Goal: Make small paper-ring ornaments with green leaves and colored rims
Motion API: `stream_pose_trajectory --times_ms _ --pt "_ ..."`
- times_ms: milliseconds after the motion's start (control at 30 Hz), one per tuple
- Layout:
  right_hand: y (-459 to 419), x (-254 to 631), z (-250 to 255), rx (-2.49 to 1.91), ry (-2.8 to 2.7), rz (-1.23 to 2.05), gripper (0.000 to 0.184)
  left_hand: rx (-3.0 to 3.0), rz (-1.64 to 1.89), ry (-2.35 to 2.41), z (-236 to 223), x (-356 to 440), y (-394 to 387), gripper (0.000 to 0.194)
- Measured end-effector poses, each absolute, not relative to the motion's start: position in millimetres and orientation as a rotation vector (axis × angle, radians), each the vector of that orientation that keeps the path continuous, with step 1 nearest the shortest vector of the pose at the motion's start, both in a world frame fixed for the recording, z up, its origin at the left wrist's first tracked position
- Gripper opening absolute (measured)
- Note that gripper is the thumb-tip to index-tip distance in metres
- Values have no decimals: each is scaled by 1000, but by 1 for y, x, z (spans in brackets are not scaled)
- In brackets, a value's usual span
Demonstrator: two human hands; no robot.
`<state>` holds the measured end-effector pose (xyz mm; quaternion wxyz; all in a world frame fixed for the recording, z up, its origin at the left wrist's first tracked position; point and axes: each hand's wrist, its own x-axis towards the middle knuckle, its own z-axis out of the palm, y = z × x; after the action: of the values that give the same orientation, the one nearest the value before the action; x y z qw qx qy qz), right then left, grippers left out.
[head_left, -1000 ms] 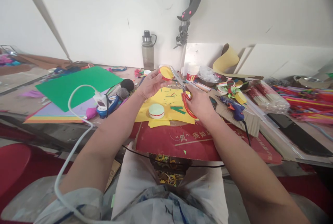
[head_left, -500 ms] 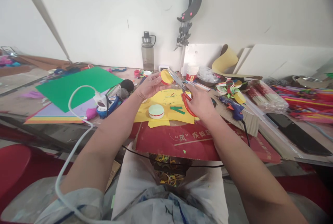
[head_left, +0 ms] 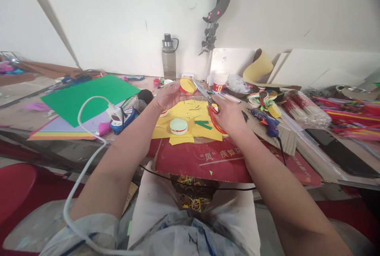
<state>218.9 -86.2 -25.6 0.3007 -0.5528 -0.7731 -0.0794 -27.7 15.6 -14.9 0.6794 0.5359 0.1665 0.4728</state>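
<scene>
My left hand (head_left: 169, 96) grips a small round piece (head_left: 188, 86), yellow on its face with a red rim, above the table. In my right hand (head_left: 230, 113) are scissors (head_left: 212, 110) with orange-red handles, their metal blades pointing up and left to the edge of the round piece. Whether the blades touch it I cannot tell. Beneath both hands lies yellow paper (head_left: 166, 129) with thin green scraps on it. A pale green disc with a white and red side (head_left: 178, 127) rests there, beside short dark green strips (head_left: 203, 125).
Red cardboard (head_left: 190, 165) covers the front of the table. A blue glue gun (head_left: 270, 127) and a black phone (head_left: 340, 152) lie to the right. At the back stand a bottle (head_left: 169, 60) and paper cups (head_left: 219, 81). Green paper (head_left: 89, 97) and a power strip (head_left: 122, 121) are left.
The round piece has tilted and turned in my left hand, showing more of its red rim. My right hand and the scissors have barely moved.
</scene>
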Motion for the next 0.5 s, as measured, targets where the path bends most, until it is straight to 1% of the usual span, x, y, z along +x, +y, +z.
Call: stream_pose_trajectory --times_ms 133,367,500 --pt "-88 218 -23 -1494 -2072 -235 34 1210 1070 363 -19 -32 23 48" --pt "-90 216 -24 -1564 -2070 -240 37 1190 1045 379 -20 -36 29 51" --pt "-90 217 -25 -1526 -2054 -212 39 1152 1045 388 -17 -35 25 55"
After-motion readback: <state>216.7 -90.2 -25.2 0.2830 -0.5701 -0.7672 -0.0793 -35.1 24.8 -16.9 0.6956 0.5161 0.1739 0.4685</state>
